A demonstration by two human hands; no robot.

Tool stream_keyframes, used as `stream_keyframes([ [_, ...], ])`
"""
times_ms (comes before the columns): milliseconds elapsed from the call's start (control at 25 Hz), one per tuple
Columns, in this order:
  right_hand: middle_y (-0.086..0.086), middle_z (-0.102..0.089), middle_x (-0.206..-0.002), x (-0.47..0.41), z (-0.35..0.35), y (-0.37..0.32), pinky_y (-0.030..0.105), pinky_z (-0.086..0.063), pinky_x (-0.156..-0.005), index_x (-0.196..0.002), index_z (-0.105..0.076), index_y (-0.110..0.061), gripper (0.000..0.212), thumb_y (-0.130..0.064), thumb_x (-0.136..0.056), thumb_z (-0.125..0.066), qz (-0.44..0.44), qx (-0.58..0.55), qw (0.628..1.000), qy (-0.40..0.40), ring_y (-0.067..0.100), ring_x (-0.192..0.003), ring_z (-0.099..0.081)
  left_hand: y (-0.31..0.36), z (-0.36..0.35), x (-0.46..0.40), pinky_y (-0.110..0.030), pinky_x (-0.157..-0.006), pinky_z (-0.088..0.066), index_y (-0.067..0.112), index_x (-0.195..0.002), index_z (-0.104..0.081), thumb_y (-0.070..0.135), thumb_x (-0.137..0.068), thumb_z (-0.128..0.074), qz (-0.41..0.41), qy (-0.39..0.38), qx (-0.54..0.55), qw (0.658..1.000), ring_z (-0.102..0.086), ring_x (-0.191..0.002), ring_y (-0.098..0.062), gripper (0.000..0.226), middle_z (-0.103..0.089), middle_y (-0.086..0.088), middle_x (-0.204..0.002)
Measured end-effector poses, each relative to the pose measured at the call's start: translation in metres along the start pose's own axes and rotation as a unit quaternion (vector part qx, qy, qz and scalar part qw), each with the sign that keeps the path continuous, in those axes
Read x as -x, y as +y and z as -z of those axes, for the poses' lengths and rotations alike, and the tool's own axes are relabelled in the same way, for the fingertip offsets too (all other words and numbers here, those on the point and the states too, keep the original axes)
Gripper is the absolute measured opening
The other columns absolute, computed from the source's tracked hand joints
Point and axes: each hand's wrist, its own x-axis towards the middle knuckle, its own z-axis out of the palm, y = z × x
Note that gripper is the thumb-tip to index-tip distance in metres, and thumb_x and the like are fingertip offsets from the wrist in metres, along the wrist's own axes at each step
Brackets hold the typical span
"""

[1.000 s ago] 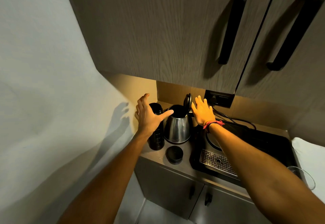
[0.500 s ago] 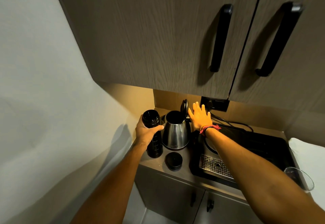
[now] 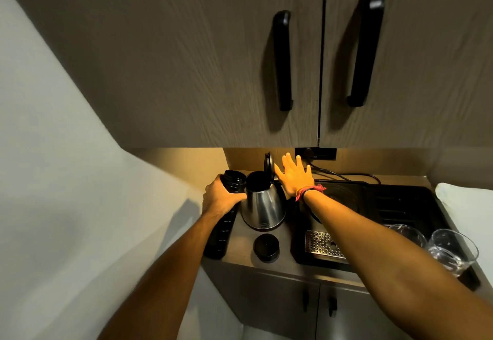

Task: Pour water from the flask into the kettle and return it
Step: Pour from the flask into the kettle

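Left hand (image 3: pixel 220 198) has a full wrap grip around the upper body of the black flask (image 3: pixel 226 211); flask stands upright at the left edge of the tabletop (image 3: pixel 241 243), mouth open, touching or just beside the steel kettle (image 3: pixel 262 206). Flask cap (image 3: pixel 266 247) sits on the tabletop in front of the kettle. Right hand (image 3: pixel 294 178) is spread flat, fingers open, holding nothing, resting against or just behind the raised kettle lid (image 3: pixel 268 164); actual contact can't be confirmed.

Judgement: pre-lift, pour not started.

Risks from here:
- Flask sits tight against the kettle, so tilting without lifting first could knock the kettle or miss the opening.
- Lid may drop shut mid-pour if the right hand lets go; water then goes over the tabletop and toward the wall socket (image 3: pixel 316 154) and cables behind.
- Overhead cabinet (image 3: pixel 186 59) hangs low, limiting lift height.
- Two glasses (image 3: pixel 450 251) near the right forearm could be clipped on withdrawal.
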Motion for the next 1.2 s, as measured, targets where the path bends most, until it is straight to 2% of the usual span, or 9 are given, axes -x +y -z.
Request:
stream_keyframes([
  [200,0.004,0.003,-0.168,0.002,0.001,0.002,0.058,-0.006,-0.123,-0.159,-0.009,-0.020,0.067,-0.051,-0.101,-0.024,-0.014,-0.038,0.999,0.009,0.034,-0.154,0.006,0.014,-0.001,-0.006,-0.031,-0.074,-0.051,0.026,-0.115,-0.056,0.051,-0.049,-0.086,0.004,-0.026,-0.108,0.994,-0.058,-0.088,-0.019,0.076,-0.067,0.000,-0.107],
  [400,0.006,0.003,-0.168,0.000,0.000,0.004,0.059,-0.006,-0.123,-0.159,-0.010,-0.021,0.068,-0.052,-0.101,-0.026,-0.002,-0.033,0.999,0.005,0.036,-0.154,0.007,0.022,-0.002,-0.013,-0.037,-0.080,-0.053,0.024,-0.126,-0.051,0.056,-0.055,-0.084,-0.019,-0.051,-0.217,0.975,-0.063,-0.104,-0.027,0.085,-0.066,-0.004,-0.115],
  [560,0.003,-0.001,-0.168,0.000,0.000,0.003,0.057,-0.005,-0.124,-0.158,-0.011,-0.016,0.075,-0.061,-0.098,-0.018,-0.023,-0.092,0.995,0.025,0.032,-0.154,0.004,0.025,-0.004,-0.019,-0.036,-0.079,-0.049,0.021,-0.126,-0.049,0.052,-0.057,-0.084,-0.022,-0.057,-0.240,0.969,-0.061,-0.106,-0.028,0.083,-0.065,-0.006,-0.117],
  [720,0.004,-0.001,-0.168,-0.001,-0.001,0.004,0.057,-0.004,-0.124,-0.158,-0.010,-0.016,0.075,-0.060,-0.099,-0.017,-0.019,-0.088,0.996,0.024,0.032,-0.154,0.004,0.027,-0.003,-0.022,-0.033,-0.074,-0.044,0.020,-0.127,-0.049,0.051,-0.057,-0.085,-0.022,-0.059,-0.247,0.967,-0.060,-0.108,-0.028,0.084,-0.063,-0.006,-0.117],
  [1200,0.005,-0.001,-0.168,-0.002,-0.001,0.006,0.058,-0.007,-0.123,-0.158,-0.010,-0.015,0.073,-0.057,-0.099,-0.022,-0.005,-0.073,0.997,0.025,0.035,-0.154,0.003,0.028,0.003,-0.029,-0.034,-0.072,-0.045,0.019,-0.125,-0.049,0.044,-0.054,-0.085,-0.016,-0.069,-0.283,0.957,-0.059,-0.107,-0.029,0.083,-0.062,-0.008,-0.117],
])
